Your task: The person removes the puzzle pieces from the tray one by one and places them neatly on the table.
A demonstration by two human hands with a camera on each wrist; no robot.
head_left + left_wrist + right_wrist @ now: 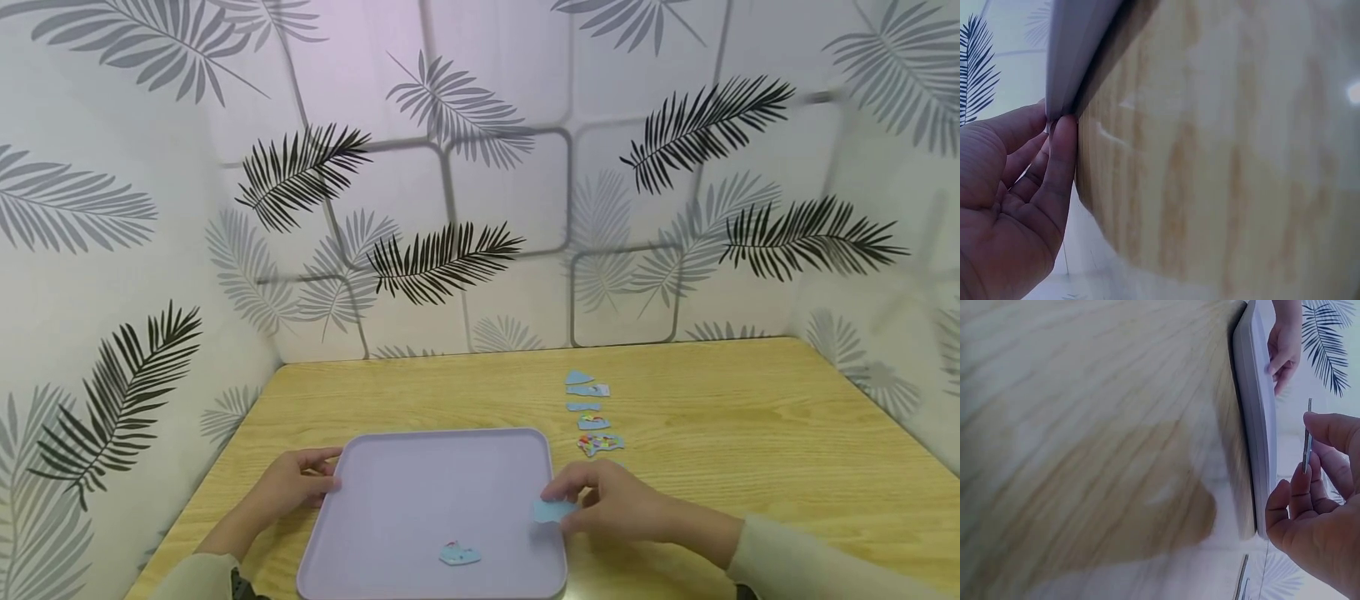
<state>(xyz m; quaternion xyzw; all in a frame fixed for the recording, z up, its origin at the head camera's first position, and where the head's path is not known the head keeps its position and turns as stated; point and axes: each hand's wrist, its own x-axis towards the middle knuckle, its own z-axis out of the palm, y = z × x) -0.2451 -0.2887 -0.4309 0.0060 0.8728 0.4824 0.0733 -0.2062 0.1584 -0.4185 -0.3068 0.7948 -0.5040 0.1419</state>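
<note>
A lilac tray (pixel 405 492) lies on the table. My left hand (pixel 296 481) holds its left rim; in the left wrist view the thumb and fingers meet on the tray's edge (pixel 1066 56). Over the tray's right rim, my right hand (pixel 615 500) pinches a pale blue puzzle piece (pixel 550 511) between thumb and fingers. The right wrist view shows this piece edge-on as a thin flat sheet (pixel 1307 437), held apart from the tray. Another puzzle piece (pixel 459 554), light blue with a little red, lies inside the tray near its front.
Beyond the right hand, several puzzle pieces (pixel 598 443) lie in a column on the wooden table (pixel 750 417), some plain blue, some multicoloured. Leaf-patterned walls (pixel 480 192) close off the back and both sides.
</note>
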